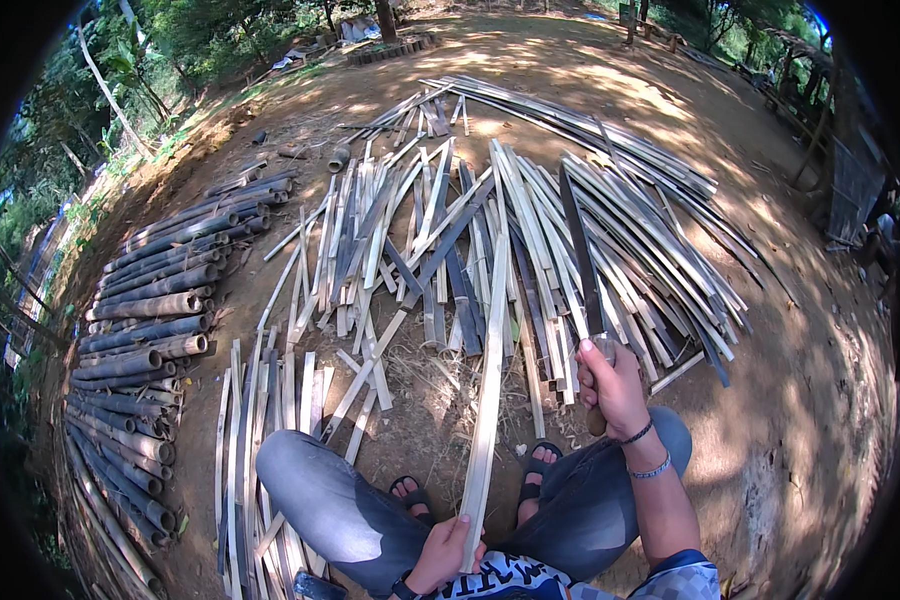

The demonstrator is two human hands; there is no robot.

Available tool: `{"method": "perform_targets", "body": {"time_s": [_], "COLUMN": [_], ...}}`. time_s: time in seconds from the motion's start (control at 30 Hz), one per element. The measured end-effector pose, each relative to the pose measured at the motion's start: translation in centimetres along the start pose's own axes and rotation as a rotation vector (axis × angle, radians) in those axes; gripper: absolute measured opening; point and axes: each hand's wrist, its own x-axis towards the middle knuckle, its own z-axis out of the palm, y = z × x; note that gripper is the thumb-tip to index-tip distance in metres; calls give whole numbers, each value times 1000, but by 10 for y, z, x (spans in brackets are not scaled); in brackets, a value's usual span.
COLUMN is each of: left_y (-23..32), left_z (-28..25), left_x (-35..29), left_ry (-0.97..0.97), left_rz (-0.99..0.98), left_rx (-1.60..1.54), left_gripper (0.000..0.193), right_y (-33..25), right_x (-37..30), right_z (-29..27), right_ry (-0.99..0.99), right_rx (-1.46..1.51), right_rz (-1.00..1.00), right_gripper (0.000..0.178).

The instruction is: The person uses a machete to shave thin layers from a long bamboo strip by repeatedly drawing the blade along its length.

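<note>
My left hand (444,556) is closed round the near end of a long pale bamboo strip (485,420), close to my lap. The strip runs away from me between my knees, its far part over the heap of split bamboo strips (660,290). In my right hand (615,385), above my right knee, is a machete (580,245) with a long dark blade pointing away and up. Its handle is mostly hidden by my fingers. The blade stands apart from the held strip, to its right.
Whole bamboo poles (150,335) lie stacked on the left. More split strips (255,440) lie beside my left knee. Thin shavings (425,375) cover the dirt before my sandalled feet (537,470). A tree trunk (385,20) stands far back, and a dark sheet (858,195) hangs at the far right.
</note>
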Motion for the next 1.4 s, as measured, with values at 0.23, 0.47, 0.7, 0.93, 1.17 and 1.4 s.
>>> {"method": "perform_targets", "body": {"time_s": [0.23,0.47,0.7,0.93,1.17,1.4], "left_y": [-8,14,51,98,72,34], "left_z": [-10,-22,-35,-69,-62,-78], "left_x": [16,24,48,50,66,75], "left_ry": [-210,-362,-471,-432,-336,-205], "left_rz": [-113,0,88,122,-26,-103], "left_rx": [-321,-771,-797,-605,-437,-252], "left_gripper": [56,64,61,51,46,31], "right_y": [2,6,20,46,65,77], "right_x": [-2,2,2,14,18,18], "right_z": [-7,5,-6,0,-3,29], "right_ry": [31,32,42,63,-153,-635], "right_rx": [-46,-67,-140,-344,-612,-1194], "right_rz": [5,36,4,-152,-185,-349], "right_gripper": [31,32,31,26,28,44]}}
